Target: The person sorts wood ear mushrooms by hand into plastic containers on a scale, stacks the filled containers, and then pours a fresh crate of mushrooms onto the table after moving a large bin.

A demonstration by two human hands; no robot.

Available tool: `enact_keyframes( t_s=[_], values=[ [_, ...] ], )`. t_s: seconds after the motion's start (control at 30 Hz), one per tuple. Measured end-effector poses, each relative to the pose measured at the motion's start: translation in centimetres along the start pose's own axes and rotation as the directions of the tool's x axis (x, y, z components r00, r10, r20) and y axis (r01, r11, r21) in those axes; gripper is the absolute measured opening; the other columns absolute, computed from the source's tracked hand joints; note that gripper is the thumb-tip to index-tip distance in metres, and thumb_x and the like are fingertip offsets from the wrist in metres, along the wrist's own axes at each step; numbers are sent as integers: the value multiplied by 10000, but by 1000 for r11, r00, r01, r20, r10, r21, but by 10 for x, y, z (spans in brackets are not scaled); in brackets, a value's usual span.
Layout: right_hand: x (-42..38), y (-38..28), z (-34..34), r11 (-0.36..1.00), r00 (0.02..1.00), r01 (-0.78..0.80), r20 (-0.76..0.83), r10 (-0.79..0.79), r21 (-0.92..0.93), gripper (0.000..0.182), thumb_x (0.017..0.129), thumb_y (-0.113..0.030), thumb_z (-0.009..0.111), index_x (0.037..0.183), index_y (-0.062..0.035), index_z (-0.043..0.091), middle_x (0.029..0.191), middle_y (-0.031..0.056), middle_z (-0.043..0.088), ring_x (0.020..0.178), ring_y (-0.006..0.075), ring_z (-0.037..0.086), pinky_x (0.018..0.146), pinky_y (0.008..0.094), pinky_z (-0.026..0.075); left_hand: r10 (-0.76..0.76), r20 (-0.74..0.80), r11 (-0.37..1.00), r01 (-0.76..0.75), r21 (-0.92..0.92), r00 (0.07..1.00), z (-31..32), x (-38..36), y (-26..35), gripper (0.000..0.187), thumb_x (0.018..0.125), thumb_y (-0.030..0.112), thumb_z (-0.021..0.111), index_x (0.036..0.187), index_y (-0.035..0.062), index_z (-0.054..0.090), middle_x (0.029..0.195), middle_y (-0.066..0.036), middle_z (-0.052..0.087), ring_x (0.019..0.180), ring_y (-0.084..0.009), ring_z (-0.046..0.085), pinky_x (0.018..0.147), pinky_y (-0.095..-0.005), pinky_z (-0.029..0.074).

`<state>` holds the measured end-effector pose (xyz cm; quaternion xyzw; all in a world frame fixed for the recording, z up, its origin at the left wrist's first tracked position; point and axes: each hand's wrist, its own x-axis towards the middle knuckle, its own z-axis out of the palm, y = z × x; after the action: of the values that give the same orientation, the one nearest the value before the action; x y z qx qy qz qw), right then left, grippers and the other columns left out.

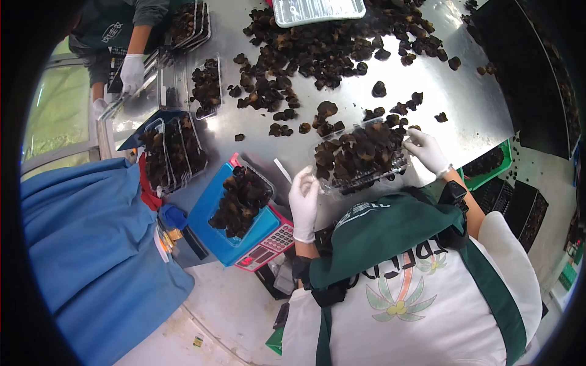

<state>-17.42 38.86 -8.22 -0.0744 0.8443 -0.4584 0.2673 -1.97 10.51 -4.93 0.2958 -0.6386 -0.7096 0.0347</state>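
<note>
A clear plastic tray [332, 185] heaped with dark brown-black wood ear mushrooms [360, 152] is held level in front of me, over the steel table. My left hand [304, 198], in a white glove, is closed on its left end. At the right end, my gloved right hand [428, 154] has thumb and fingers closed at the tray's edge. Left of my left hand, a pink weighing scale [267, 247] carries a blue tray [204, 204], and another filled clear tray [241, 204] rests on that.
Loose mushrooms [317, 52] spread across the steel table [470, 97], with an upturned clear tray [317, 11] at the back. Several filled trays [174, 152] stand at left. There a co-worker's gloved hand [132, 73] touches a clear-film device. A green crate [502, 160] sits at lower right.
</note>
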Motion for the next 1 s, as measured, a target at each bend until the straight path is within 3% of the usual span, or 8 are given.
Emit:
enact_keyframes(
  t_s=[0.1,0.2,0.37,0.7,0.83,0.9,0.97,1.0],
  values=[
    [19,-8,6,974,997,80,22,-77,-213,340,816,-136,608,1130,-14,554,848,72,636,744,138,587,686,265,471,18,-8,1000,-18,-14,1000,-8,12,-20,327,846,-44,504,1171,-21,476,844,-11,518,702,-71,522,638,-202,457],
    [34,-18,-14,996,998,50,40,-53,70,329,815,-127,606,1126,-27,563,862,74,635,729,151,574,682,273,470,32,16,998,-30,-62,999,-3,14,-12,332,849,-48,494,1178,-15,463,859,-15,516,703,-72,518,656,-214,474],
    [47,-36,-11,949,974,210,-31,-223,-237,309,818,-106,590,1111,-9,573,892,96,648,735,148,570,711,277,472,36,-8,991,-37,-131,999,-2,41,-32,318,845,-53,491,1158,-12,456,846,-13,503,708,-82,529,659,-228,496],
    [68,-36,-2,992,995,96,21,-95,-81,284,812,-75,570,1093,-50,604,824,74,649,718,115,594,692,267,483,10,-20,985,-13,-175,1000,-8,45,-44,315,859,-24,508,1170,4,464,852,-9,507,742,-68,527,668,-225,510],
    [81,-30,7,992,995,97,-18,-95,86,290,811,-83,582,1098,-57,606,808,53,645,688,100,588,661,253,482,-6,-88,990,-7,-141,996,-5,54,-47,315,847,-40,503,1157,4,475,838,-10,516,719,-75,525,651,-213,494],
    [94,-13,15,996,996,87,-25,-86,28,300,821,-88,578,1120,-71,601,811,49,645,680,89,584,633,230,474,17,-153,988,-39,-147,988,1,60,-58,305,827,-51,510,1127,5,501,800,-5,539,677,-79,527,629,-200,468],
    [113,13,25,995,995,95,-26,-95,25,319,847,-117,568,1157,-44,567,825,46,637,682,72,565,610,216,458,31,-187,999,-25,38,982,0,68,-82,295,815,2,536,1109,8,522,781,-27,558,688,-100,537,638,-236,469],
    [116,16,28,993,996,87,0,-87,80,337,867,-138,561,1179,-11,541,838,44,629,689,60,548,593,211,446,231,-159,930,-170,327,960,0,64,-78,317,808,2,522,1125,-1,512,794,-57,562,692,-126,534,647,-253,469]
  ],
)
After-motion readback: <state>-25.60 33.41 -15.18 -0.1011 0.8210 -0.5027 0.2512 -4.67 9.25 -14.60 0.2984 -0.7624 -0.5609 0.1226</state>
